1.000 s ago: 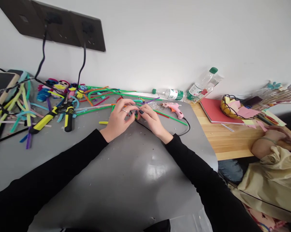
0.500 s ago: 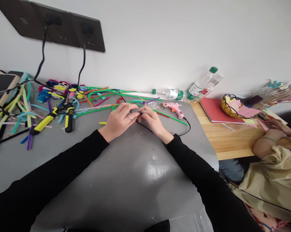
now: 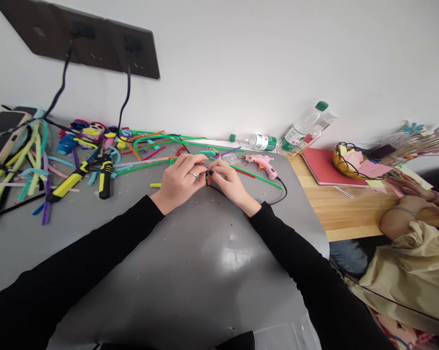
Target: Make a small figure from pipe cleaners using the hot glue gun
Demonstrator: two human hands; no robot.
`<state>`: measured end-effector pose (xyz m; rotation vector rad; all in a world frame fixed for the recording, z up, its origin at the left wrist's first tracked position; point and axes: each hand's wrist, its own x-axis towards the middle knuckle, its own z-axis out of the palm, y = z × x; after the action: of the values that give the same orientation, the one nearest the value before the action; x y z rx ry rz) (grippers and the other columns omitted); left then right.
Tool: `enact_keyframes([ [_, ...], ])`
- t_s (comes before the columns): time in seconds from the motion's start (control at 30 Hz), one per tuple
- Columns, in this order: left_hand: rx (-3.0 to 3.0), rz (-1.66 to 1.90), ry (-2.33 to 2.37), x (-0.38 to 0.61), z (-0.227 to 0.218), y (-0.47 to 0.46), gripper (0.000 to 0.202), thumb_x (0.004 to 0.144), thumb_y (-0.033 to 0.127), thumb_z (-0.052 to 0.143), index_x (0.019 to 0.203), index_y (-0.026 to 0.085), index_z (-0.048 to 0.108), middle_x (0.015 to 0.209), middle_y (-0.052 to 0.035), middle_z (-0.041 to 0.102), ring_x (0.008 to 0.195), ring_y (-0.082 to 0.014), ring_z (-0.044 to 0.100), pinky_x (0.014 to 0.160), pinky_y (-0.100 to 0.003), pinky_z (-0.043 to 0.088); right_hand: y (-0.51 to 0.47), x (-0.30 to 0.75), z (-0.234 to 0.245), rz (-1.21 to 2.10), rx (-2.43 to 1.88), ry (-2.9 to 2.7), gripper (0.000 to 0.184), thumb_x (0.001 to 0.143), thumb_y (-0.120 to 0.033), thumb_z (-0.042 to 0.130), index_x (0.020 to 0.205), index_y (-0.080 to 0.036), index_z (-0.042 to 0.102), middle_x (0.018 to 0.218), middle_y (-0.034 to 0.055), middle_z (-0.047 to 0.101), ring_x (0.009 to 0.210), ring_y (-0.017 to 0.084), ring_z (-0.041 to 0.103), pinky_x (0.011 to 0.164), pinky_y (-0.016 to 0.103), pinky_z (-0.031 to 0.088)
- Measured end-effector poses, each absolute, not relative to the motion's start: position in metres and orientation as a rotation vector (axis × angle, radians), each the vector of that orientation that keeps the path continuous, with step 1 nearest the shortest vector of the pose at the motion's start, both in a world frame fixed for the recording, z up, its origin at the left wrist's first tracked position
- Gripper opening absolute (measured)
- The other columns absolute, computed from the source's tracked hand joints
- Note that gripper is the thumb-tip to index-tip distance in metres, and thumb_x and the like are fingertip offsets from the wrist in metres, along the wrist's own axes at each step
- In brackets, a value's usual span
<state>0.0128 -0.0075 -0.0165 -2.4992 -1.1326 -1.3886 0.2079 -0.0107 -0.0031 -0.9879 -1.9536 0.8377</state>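
Note:
My left hand (image 3: 181, 180), with a ring on one finger, is closed in a pinch above the grey table. My right hand (image 3: 228, 180) faces it, its thumb and fingers pressed together too. The fingertips of both hands meet around something small and dark, mostly hidden by the fingers, so its kind does not show. Behind the hands lie loose green pipe cleaners (image 3: 190, 141). A pink glue gun (image 3: 262, 163) rests to the right of my right hand, its black cord (image 3: 285, 189) curving back toward the hands.
Yellow-black pliers (image 3: 105, 179) and a heap of colourful pipe cleaners (image 3: 33, 165) lie left, near small fuzzy figures (image 3: 92, 133). Two bottles, one lying (image 3: 258, 142), one leaning (image 3: 303, 129), are by the wall. On the wooden table are a red folder (image 3: 319, 167) and another person's arm (image 3: 401, 214).
My fingers have shifted slightly around the small dark piece, and my left fingertips have drawn a little back from the right. Both hands stay in nearly the same place.

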Motion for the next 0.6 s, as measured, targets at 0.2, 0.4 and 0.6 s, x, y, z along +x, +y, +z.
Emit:
enact_keyframes([
  [0.2, -2.521, -1.426, -1.061, 0.0079, -0.0157, -0.0051, 0.015, 0.099, 0.022, 0.059, 0.100, 0.028, 0.073, 0.114, -0.0067, 0.075, 0.102, -0.0250, 0.069, 0.090, -0.043, 0.060, -0.0080, 0.2110, -0.0038, 0.915, -0.987, -1.880, 0.033, 0.099, -0.031, 0.048, 0.072, -0.021, 0.064, 0.101, 0.0073, 0.061, 0.103, 0.022, 0.059, 0.100, 0.039, 0.047],
  [0.4, -2.486, -1.387, -0.977, 0.0101, -0.0182, -0.0057, 0.018, 0.101, 0.023, 0.056, 0.098, 0.029, 0.073, 0.113, -0.0051, 0.076, 0.097, -0.0221, 0.070, 0.089, -0.041, 0.059, -0.0082, 0.2103, -0.0044, 0.970, -0.958, -1.860, 0.032, 0.098, -0.030, 0.048, 0.072, -0.020, 0.063, 0.099, 0.0068, 0.060, 0.101, 0.021, 0.059, 0.100, 0.038, 0.047],
  [0.6, -2.573, -1.394, -1.006, 0.0104, -0.0187, -0.0057, 0.020, 0.104, 0.027, 0.055, 0.092, 0.027, 0.071, 0.112, -0.0054, 0.077, 0.102, -0.0225, 0.071, 0.091, -0.040, 0.059, -0.0092, 0.2074, -0.0059, 0.978, -0.969, -1.854, 0.032, 0.097, -0.030, 0.049, 0.069, -0.021, 0.062, 0.100, 0.0066, 0.061, 0.102, 0.020, 0.059, 0.104, 0.038, 0.046],
])
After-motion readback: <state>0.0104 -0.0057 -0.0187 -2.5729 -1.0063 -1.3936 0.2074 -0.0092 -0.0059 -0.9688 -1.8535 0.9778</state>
